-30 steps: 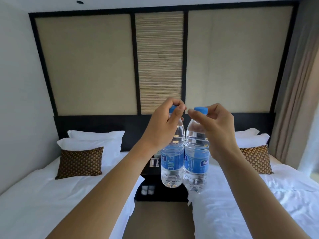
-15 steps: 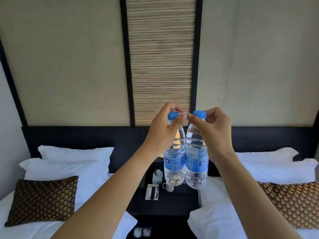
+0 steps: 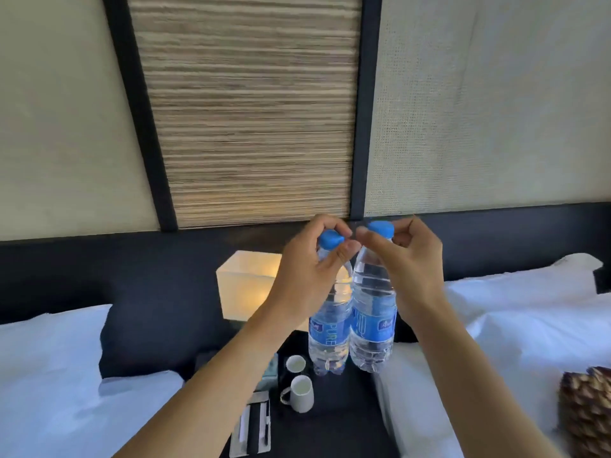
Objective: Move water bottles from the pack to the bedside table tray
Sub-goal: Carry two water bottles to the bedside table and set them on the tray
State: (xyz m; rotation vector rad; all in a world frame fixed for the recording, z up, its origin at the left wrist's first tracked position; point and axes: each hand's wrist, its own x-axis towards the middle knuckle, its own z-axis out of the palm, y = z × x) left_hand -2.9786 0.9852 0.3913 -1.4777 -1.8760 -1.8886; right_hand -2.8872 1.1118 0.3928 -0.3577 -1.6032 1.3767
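Note:
Two clear water bottles with blue caps and blue labels hang side by side above the dark bedside table (image 3: 334, 421). My left hand (image 3: 307, 279) pinches the neck of the left bottle (image 3: 329, 338) just under its cap. My right hand (image 3: 410, 269) pinches the neck of the right bottle (image 3: 373, 328) the same way. The bottles touch each other and their bases float just above the table's far end. I cannot make out a tray, and no pack is in view.
Two white cups (image 3: 299, 383) stand on the table in front of the bottles, with a notepad and pen (image 3: 253, 428) nearer me. A lit cube lamp (image 3: 248, 285) sits at the back. White beds flank the table, and a patterned cushion (image 3: 587, 411) lies at the right.
I have moved closer to the bedside table; the lamp and cups are now near. Both hands keep the same hold on the bottles, which now hang lower over the table.

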